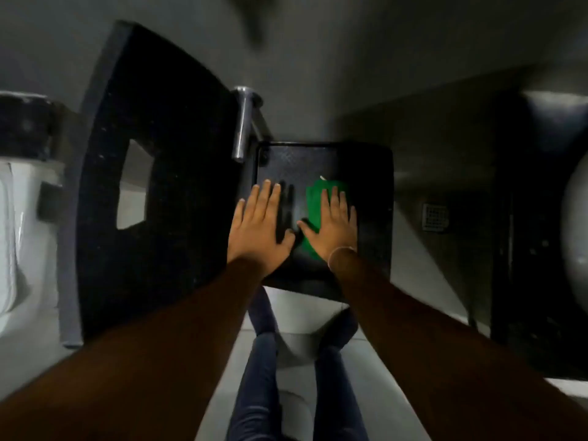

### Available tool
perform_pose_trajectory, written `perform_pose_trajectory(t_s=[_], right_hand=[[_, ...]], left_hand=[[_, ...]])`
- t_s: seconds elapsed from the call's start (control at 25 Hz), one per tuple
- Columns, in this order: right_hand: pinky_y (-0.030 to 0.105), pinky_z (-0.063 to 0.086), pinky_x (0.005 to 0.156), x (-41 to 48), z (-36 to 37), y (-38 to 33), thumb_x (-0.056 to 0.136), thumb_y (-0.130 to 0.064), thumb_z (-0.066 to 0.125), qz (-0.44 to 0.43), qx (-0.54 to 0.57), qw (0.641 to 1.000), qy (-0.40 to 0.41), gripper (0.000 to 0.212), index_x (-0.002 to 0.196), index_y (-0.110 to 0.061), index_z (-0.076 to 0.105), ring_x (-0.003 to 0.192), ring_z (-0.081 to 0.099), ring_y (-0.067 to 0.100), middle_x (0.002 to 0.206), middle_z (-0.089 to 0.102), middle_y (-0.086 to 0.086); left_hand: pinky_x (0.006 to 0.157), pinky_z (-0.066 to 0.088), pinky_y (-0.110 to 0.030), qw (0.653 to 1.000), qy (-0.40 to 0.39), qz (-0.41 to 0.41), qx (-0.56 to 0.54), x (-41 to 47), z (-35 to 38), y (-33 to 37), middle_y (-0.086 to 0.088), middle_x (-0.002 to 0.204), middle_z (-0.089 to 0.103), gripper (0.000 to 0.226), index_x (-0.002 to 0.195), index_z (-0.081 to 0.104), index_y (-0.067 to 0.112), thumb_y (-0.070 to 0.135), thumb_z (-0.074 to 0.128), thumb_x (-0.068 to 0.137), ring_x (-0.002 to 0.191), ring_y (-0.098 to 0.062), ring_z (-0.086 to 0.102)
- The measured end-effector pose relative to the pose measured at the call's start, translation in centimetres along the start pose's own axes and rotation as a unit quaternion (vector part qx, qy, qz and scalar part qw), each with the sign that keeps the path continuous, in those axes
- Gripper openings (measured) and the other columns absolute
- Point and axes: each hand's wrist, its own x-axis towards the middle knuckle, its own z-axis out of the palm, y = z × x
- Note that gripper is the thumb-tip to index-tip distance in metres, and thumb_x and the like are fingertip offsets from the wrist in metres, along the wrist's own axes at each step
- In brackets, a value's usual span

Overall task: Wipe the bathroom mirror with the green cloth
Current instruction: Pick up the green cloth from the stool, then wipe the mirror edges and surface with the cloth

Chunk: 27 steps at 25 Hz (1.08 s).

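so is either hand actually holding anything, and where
Nothing is gripped. The right hand lies flat, fingers spread, pressing the green cloth onto the dark panel. The left hand rests bare beside it.

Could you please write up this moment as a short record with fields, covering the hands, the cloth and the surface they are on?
view: head camera, looking down, dim and blurred
left hand: flat, fingers spread, bare on the dark panel
right hand: flat, fingers spread, pressing on the green cloth
green cloth: under the right hand, showing past the fingertips and thumb
dark panel: rounded rectangular, glossy; whether it is the mirror cannot be told
metal fitting: beside the panel's upper left corner
legs: in dark trousers, below
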Motion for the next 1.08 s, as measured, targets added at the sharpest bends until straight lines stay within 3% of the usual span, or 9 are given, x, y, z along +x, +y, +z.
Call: perform_pose_trajectory(t_s=[0.2, 0.36, 0.52, 0.64, 0.76, 0.8, 0.88, 0.96, 1.08], right_hand=[[0.052, 0.011, 0.133, 2.4, 3.4, 1.1, 0.094, -0.038, 0.064, 0.000, -0.008, 1.000, 0.003, 0.098, 0.168, -0.013, 0.006, 0.165, 0.005, 0.036, 0.178, 0.003, 0.017], [0.040, 0.012, 0.136, 1.2, 1.1, 1.9, 0.100, -0.004, 0.053, 0.001, 0.161, 0.987, -0.001, 0.071, 0.165, -0.007, 0.024, 0.165, 0.014, 0.031, 0.176, 0.015, 0.017], [0.024, 0.044, 0.114, -3.5, -6.7, 0.4, 0.104, 0.005, 0.047, 0.153, 0.416, 0.896, 0.012, 0.055, 0.158, -0.008, 0.044, 0.145, 0.053, 0.034, 0.159, 0.051, 0.018], [0.010, 0.042, 0.102, -9.1, -15.1, -1.7, 0.104, 0.013, 0.042, 0.164, 0.544, 0.820, 0.069, 0.050, 0.149, -0.005, 0.052, 0.142, 0.055, 0.025, 0.155, 0.055, 0.017], [0.005, 0.046, 0.103, -14.2, -26.2, -3.8, 0.101, 0.019, 0.040, 0.117, 0.604, 0.769, 0.174, 0.055, 0.138, -0.018, 0.056, 0.130, 0.061, -0.009, 0.150, 0.059, 0.010], [0.011, 0.048, 0.109, -15.7, -30.8, -4.5, 0.101, 0.021, 0.037, 0.082, 0.622, 0.748, 0.216, 0.058, 0.139, -0.018, 0.055, 0.129, 0.061, -0.011, 0.151, 0.059, 0.007], [0.027, 0.048, 0.117, -18.9, -39.2, -5.3, 0.098, 0.028, 0.030, 0.001, 0.658, 0.686, 0.311, 0.066, 0.149, -0.009, 0.050, 0.136, 0.062, 0.003, 0.156, 0.055, 0.006], [0.022, 0.048, 0.113, -21.4, -47.1, -5.2, 0.094, 0.030, 0.033, -0.038, 0.643, 0.634, 0.428, 0.070, 0.151, -0.006, 0.047, 0.138, 0.062, 0.008, 0.158, 0.053, 0.004], [0.010, 0.044, 0.111, -23.0, -56.1, -3.4, 0.084, 0.001, 0.045, -0.061, 0.571, 0.567, 0.590, 0.071, 0.149, -0.028, 0.050, 0.137, 0.056, -0.001, 0.154, 0.056, -0.004]], left_hand=[[0.135, -0.004, -0.045, 1.000, -0.009, -0.009, 0.011, -1.2, 3.9, -1.3, -0.006, 0.186, 0.003, 0.094, 0.178, 0.004, 0.019, 0.059, 0.038, 0.100, 0.172, -0.025, 0.001], [0.136, -0.006, -0.046, 0.999, -0.021, 0.006, 0.038, -4.2, 3.4, -1.5, -0.003, 0.186, -0.002, 0.091, 0.178, 0.000, 0.022, 0.065, 0.026, 0.102, 0.172, -0.023, -0.005], [0.137, -0.009, -0.042, 0.998, 0.045, 0.029, 0.025, -5.3, -2.5, 1.3, 0.002, 0.185, -0.003, 0.087, 0.178, 0.007, 0.024, 0.064, 0.031, 0.105, 0.172, -0.021, -0.004], [0.136, 0.009, -0.046, 0.986, 0.151, 0.069, 0.023, -5.6, -10.6, 5.6, 0.000, 0.185, 0.010, 0.083, 0.176, 0.024, 0.020, 0.059, 0.045, 0.106, 0.171, -0.023, 0.011], [0.130, 0.022, -0.050, 0.955, 0.273, 0.115, -0.006, -5.0, -20.7, 11.1, -0.003, 0.183, 0.024, 0.081, 0.172, 0.037, 0.016, 0.053, 0.053, 0.102, 0.168, -0.026, 0.028], [0.130, 0.023, -0.051, 0.938, 0.316, 0.139, -0.019, -4.6, -24.8, 13.6, -0.004, 0.182, 0.026, 0.080, 0.171, 0.039, 0.014, 0.051, 0.053, 0.102, 0.167, -0.027, 0.031], [0.130, 0.024, -0.054, 0.897, 0.399, 0.187, -0.046, -4.5, -33.1, 18.6, -0.007, 0.181, 0.026, 0.078, 0.170, 0.040, 0.013, 0.048, 0.052, 0.101, 0.168, -0.026, 0.029], [0.132, 0.020, -0.054, 0.841, 0.476, 0.247, -0.074, -4.7, -41.9, 24.4, -0.011, 0.181, 0.025, 0.078, 0.171, 0.037, 0.015, 0.045, 0.053, 0.100, 0.170, -0.023, 0.018], [0.137, 0.008, -0.049, 0.740, 0.593, 0.295, -0.119, -5.4, -54.3, 32.3, -0.013, 0.181, 0.023, 0.074, 0.171, 0.029, 0.014, 0.047, 0.045, 0.107, 0.172, -0.019, 0.003]])
